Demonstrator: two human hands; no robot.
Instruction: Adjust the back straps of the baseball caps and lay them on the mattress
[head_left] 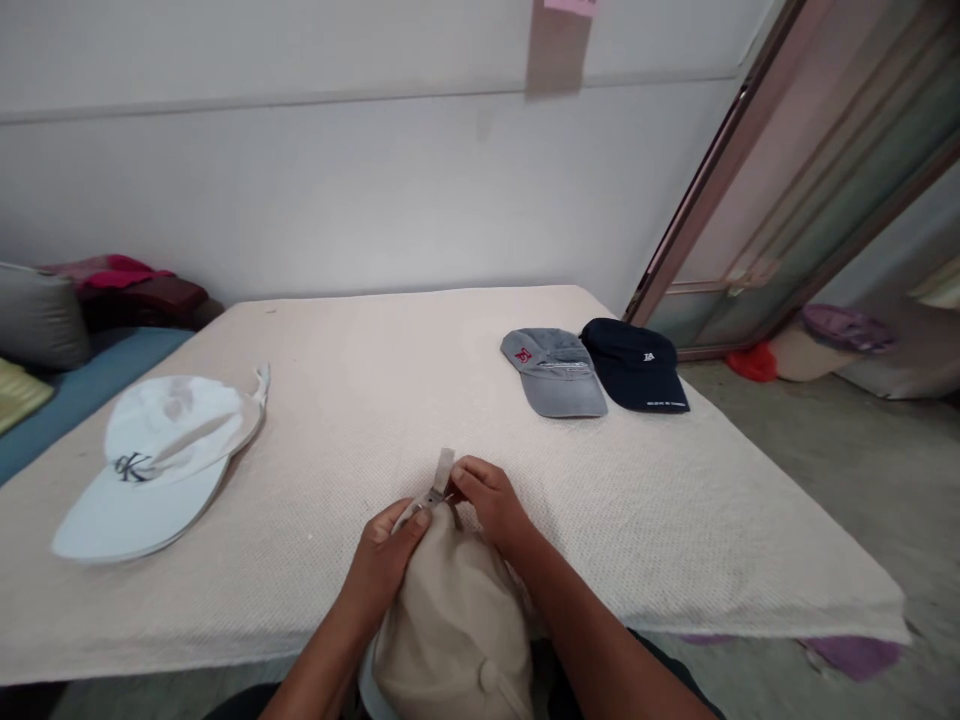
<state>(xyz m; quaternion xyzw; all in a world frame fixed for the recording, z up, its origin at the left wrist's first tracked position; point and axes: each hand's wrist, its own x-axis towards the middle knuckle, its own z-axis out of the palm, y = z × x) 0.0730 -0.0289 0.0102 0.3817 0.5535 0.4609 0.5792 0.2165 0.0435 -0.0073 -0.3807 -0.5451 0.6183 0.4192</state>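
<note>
A beige cap is held at the table's near edge, its back strap and metal buckle pointing away from me. My left hand is closed on the cap's edge beside the buckle, thumb on top. With fingers pinched at the buckle, my right hand grips the cap's strap, whose loose end sticks up. Just what lies between the right fingertips is partly hidden. Off to the left lies a white cap with dark letters. Toward the far right, a grey cap touches a navy cap.
A cream textured cloth covers the table, which meets a white wall at the back. Cushions lie on a blue surface at the left. A framed sliding door and some bundled things on the floor are at the right.
</note>
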